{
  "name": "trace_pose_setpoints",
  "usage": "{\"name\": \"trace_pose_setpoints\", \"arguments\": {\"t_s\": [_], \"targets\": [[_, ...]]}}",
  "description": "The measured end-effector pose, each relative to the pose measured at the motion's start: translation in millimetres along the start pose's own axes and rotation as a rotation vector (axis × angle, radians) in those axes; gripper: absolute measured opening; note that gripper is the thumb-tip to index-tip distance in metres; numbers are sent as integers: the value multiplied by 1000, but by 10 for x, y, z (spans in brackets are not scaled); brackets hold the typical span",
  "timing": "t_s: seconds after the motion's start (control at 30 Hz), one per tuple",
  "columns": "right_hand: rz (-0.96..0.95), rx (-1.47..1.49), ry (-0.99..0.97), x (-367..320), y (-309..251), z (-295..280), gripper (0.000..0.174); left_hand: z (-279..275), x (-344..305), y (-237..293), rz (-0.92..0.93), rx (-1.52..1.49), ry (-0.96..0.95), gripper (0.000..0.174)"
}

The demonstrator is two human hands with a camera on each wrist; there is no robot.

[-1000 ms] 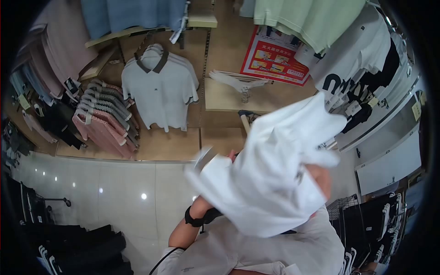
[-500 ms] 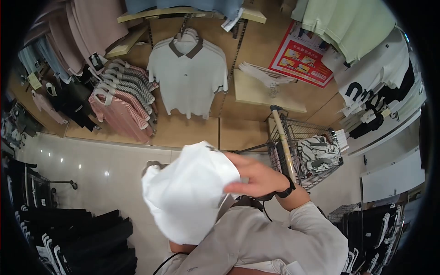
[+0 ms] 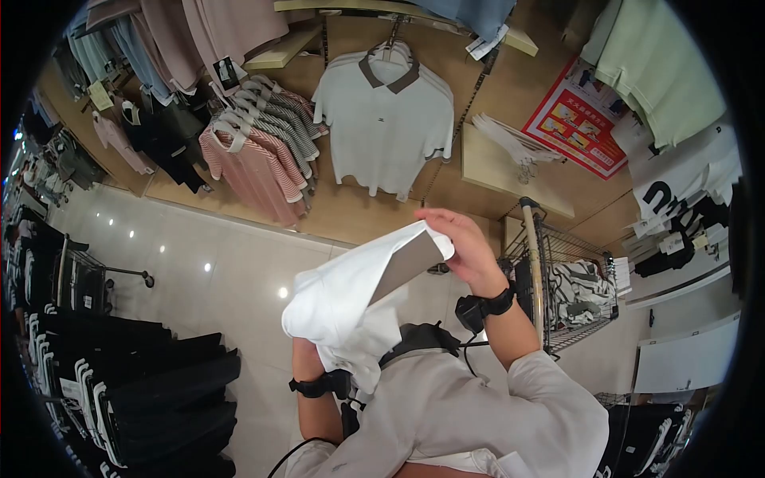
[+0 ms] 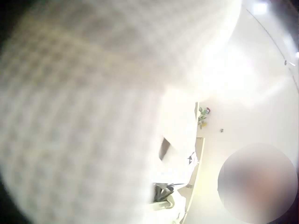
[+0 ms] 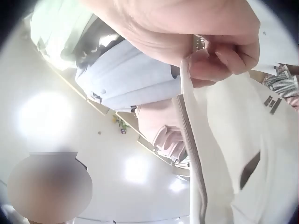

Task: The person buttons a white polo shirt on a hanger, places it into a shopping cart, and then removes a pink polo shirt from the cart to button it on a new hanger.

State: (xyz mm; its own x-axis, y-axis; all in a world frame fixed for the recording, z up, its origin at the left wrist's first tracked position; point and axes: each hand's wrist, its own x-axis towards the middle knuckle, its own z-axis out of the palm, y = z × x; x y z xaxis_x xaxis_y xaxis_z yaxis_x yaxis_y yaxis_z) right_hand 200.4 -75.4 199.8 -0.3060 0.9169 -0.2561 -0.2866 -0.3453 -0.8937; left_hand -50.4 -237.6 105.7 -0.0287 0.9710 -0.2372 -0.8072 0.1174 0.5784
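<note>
A white polo shirt [image 3: 343, 299] with a grey-brown collar [image 3: 402, 267] is bunched in front of the person's chest. My right hand [image 3: 462, 243] pinches it by the collar end. In the right wrist view, the thumb and curled fingers of the right hand [image 5: 215, 51] grip the white edge, with a grey-brown ribbed strip hanging below. My left forearm [image 3: 309, 358] reaches up under the shirt, whose cloth covers the left hand. White fabric [image 4: 84, 130] fills much of the left wrist view, very close and blurred.
A shopping cart [image 3: 535, 271] holding striped clothes stands at the right. Ahead, grey-collared polo shirts [image 3: 386, 119] and striped tops [image 3: 255, 175] hang on the wall. White hangers [image 3: 514, 143] lie on a shelf. Black garments [image 3: 167, 382] hang on a rack at the lower left.
The polo shirt came down from a blurred swing at the right, over to the left arm. My right hand went from lying against the cloth to pinching its collar end, held out rightward.
</note>
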Motion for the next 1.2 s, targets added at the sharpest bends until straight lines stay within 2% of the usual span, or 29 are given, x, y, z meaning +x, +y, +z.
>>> {"name": "trace_pose_setpoints", "arguments": {"t_s": [0.03, 0.1, 0.17, 0.23, 0.27, 0.3, 0.37, 0.4, 0.47, 0.5, 0.53, 0.6, 0.63, 0.7, 0.73, 0.77, 0.83, 0.87, 0.93, 0.97, 1.03, 1.07, 1.1, 1.13, 1.17, 1.2], "targets": [[86, 61, -46, 66, -5, -49, 37, -18, 31, 19, 0, -4, 23, 58], [91, 85, -64, 158, -60, -30, 32, -186, 117, -6, -34, -79, 39, 54], [72, 255, -284, 288, -97, -20, 32, -319, 271, -37, -72, -158, 60, 50], [69, 268, -323, 455, -84, -58, 37, -395, 478, -25, -47, 275, 50, 48], [63, 276, -359, 557, -72, -78, 43, -164, 549, 101, -161, 207, 124, 51], [57, 285, -369, 689, -60, -136, 43, -89, 658, 143, -152, 218, 126, 51], [9, 219, -535, 939, -45, -273, 47, 10, 893, 221, -211, 161, 104, 55], [-6, 229, -538, 1047, -59, -299, 47, 17, 1022, 263, -206, 203, 72, 61], [-28, 30, -417, 1229, -109, -306, 44, 145, 1301, 354, -163, 290, 78, 60], [-40, 37, -411, 1318, -145, -329, 44, 227, 1444, 398, -120, 360, 85, 59], [-81, -21, -377, 1412, -170, -364, 41, 295, 1573, 454, -125, 373, 71, 59], [-137, -97, -254, 1628, -218, -462, 33, 373, 1820, 546, -151, 630, 139, 59], [-150, -94, -235, 1705, -293, -532, 33, 283, 1986, 564, -159, 639, 119, 59], [-16, -574, -18, 1796, -486, -621, 27, 117, 2339, 571, -117, 903, -38, 60], [-40, -536, 64, 1822, -517, -640, 20, 144, 2461, 580, -48, 983, -96, 69], [-45, -529, 73, 1886, -492, -692, 20, 163, 2587, 591, -50, 991, -106, 69], [-285, -761, 358, 2009, -422, -820, 11, 126, 2830, 592, -53, 979, -221, 76], [-279, -755, 366, 2015, -413, -849, 11, 72, 2932, 607, -137, 964, -221, 82], [-675, -893, 431, 2083, -459, -877, 9, -32, 3147, 651, -209, 970, -299, 83], [-675, -890, 446, 2095, -495, -831, 9, -92, 3229, 666, -282, 968, -367, 85], [-708, -688, 387, 2096, -561, -693, 12, -216, 3438, 696, -298, 968, -401, 85], [-706, -684, 425, 2106, -527, -642, 12, -311, 3555, 733, -444, 987, -312, 84], [-648, -674, 372, 2108, -493, -586, 11, -375, 3672, 751, -589, 1008, -225, 82], [-592, -663, 320, 2116, -466, -526, 10, -413, 3786, 733, -608, 1026, -260, 82], [-598, -661, 363, 2152, -434, -471, 10, -426, 3904, 701, -585, 1172, -247, 82], [-679, -771, 290, 2202, -386, -413, 10, -404, 3985, 678, -556, 1316, -234, 81]]}}
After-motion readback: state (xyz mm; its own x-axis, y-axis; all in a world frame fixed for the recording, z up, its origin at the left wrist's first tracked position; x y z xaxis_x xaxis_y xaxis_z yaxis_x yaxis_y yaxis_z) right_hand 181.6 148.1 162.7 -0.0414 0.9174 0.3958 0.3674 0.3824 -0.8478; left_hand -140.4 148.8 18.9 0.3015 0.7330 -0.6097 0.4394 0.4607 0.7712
